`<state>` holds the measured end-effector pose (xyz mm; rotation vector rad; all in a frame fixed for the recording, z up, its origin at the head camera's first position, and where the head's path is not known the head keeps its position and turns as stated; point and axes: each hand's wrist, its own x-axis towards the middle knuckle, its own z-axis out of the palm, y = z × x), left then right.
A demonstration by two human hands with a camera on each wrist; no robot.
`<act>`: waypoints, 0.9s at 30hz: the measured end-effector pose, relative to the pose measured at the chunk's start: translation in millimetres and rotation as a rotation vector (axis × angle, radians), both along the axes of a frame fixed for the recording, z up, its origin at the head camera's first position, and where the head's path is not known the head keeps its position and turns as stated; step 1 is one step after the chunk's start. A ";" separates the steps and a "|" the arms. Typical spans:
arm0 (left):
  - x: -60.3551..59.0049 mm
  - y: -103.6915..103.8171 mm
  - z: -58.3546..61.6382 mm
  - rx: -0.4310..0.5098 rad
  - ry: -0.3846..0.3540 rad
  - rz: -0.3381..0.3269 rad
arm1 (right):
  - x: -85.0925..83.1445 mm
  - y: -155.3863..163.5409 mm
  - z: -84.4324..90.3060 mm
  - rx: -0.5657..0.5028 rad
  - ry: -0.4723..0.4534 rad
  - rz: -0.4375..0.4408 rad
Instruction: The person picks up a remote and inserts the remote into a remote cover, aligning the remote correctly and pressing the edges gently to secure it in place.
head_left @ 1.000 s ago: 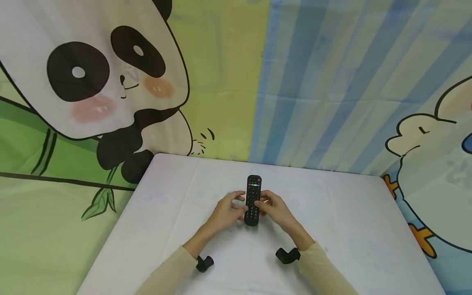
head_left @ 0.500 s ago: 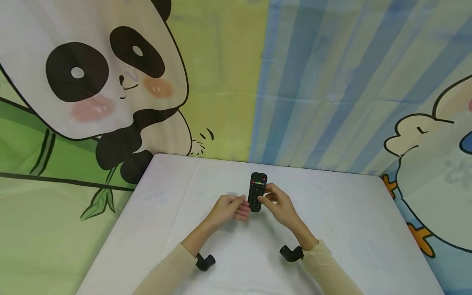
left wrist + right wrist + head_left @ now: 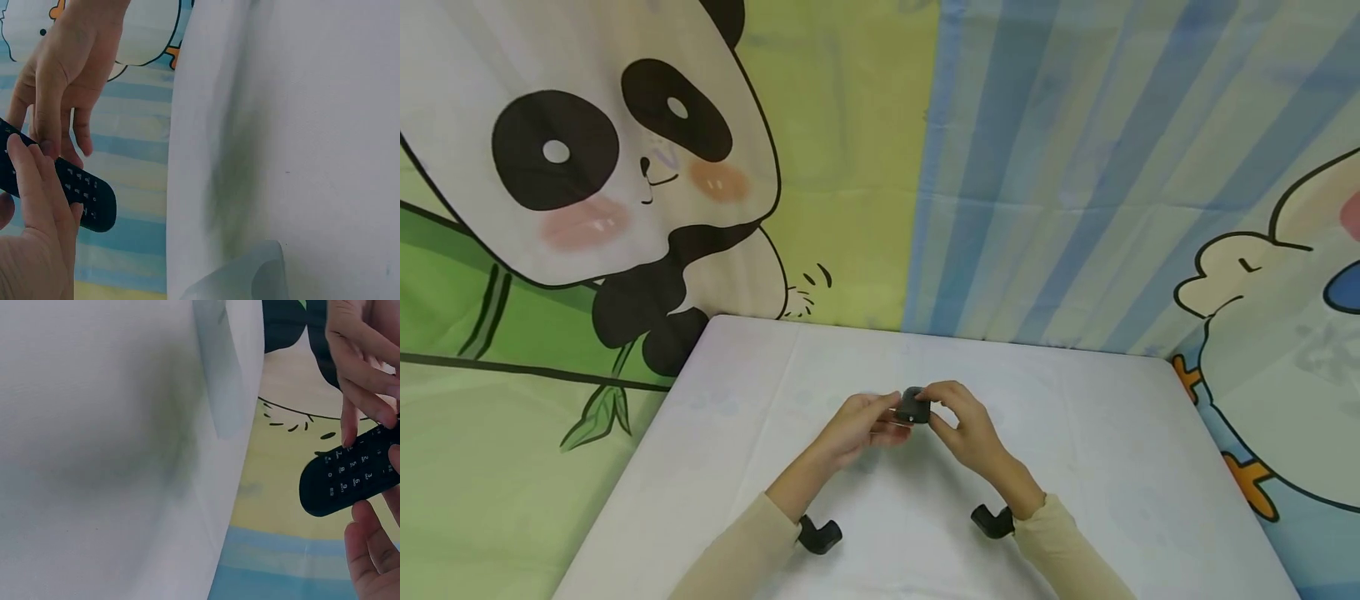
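Observation:
A black remote control (image 3: 913,407) is held up between both hands above the white table, seen nearly end-on in the head view. My right hand (image 3: 973,429) grips its right side, thumb low and fingers over the top. My left hand (image 3: 853,429) is at its left side, thumb and fingers around that edge. In the left wrist view, the left fingers (image 3: 37,181) lie across the button face of the remote (image 3: 100,203). The right wrist view shows the remote's number keys (image 3: 350,472) and rounded end, with right fingertips (image 3: 362,512) at its lower edge.
The white table (image 3: 1075,467) stretches out around and below the hands. Behind it hangs a cloth backdrop (image 3: 842,167) with a panda and stripes. Black angled pieces (image 3: 822,536) stick out at both wrists, by the beige sleeves.
The remote control was seen face-on and long; it has tipped until only its end shows in the head view. The right fingers now reach over its top, and the left hand has closed in.

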<state>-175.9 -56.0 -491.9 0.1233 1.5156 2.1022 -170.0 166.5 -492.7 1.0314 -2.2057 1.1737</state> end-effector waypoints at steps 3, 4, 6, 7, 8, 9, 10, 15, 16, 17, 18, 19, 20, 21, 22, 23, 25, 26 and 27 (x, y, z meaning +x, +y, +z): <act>0.7 1.3 2.0 0.025 0.003 -0.007 | 2.0 -1.1 -1.2 0.015 0.025 -0.002; 0.9 1.6 2.8 0.035 -0.001 -0.011 | 2.2 -1.3 -1.3 0.020 0.033 -0.007; 1.4 2.4 3.9 0.043 0.010 -0.021 | 2.5 -1.3 -2.0 0.029 0.040 -0.021; 1.7 2.7 4.2 0.043 0.011 -0.022 | 2.4 -1.2 -2.1 0.033 0.043 -0.029; 1.9 3.0 4.3 0.042 0.013 -0.023 | 2.3 -1.0 -2.4 0.034 0.040 -0.039; 2.2 3.2 4.2 0.036 0.013 -0.021 | 2.1 -0.6 -2.5 0.034 0.035 -0.049; 2.6 3.2 4.1 0.027 0.014 -0.018 | 2.0 -0.2 -2.7 0.033 0.026 -0.064; 4.6 3.0 3.3 -0.011 0.034 0.000 | 3.2 2.4 -3.1 -0.001 -0.088 -0.139; 5.1 2.8 2.8 -0.016 0.050 0.002 | 3.8 2.8 -3.0 -0.016 -0.135 -0.150; 5.6 2.7 2.5 -0.021 0.062 0.002 | 4.5 3.0 -2.4 -0.035 -0.196 -0.158; 6.1 2.5 2.4 -0.027 0.079 0.002 | 5.3 2.9 -1.4 -0.062 -0.268 -0.160; 6.6 2.3 2.2 -0.034 0.094 0.003 | 5.9 2.7 -0.5 -0.094 -0.354 -0.158; 7.1 2.2 1.7 -0.038 0.113 0.002 | 6.1 2.4 0.1 -0.129 -0.438 -0.155; 7.4 2.2 1.4 -0.044 0.126 0.003 | 6.1 2.0 0.9 -0.168 -0.523 -0.148; 7.8 2.2 1.3 -0.052 0.135 0.006 | 6.1 1.4 1.9 -0.205 -0.599 -0.142; 8.1 2.2 1.2 -0.058 0.138 0.007 | 6.2 0.6 3.2 -0.243 -0.668 -0.132; 8.7 2.7 0.3 -0.065 0.144 0.012 | 6.0 -0.6 5.4 -0.311 -0.774 -0.111; 9.0 2.9 -0.4 -0.067 0.148 0.013 | 6.0 -1.1 6.6 -0.339 -0.809 -0.101; 9.2 3.1 -0.9 -0.071 0.146 0.014 | 6.3 -1.6 8.0 -0.363 -0.840 -0.091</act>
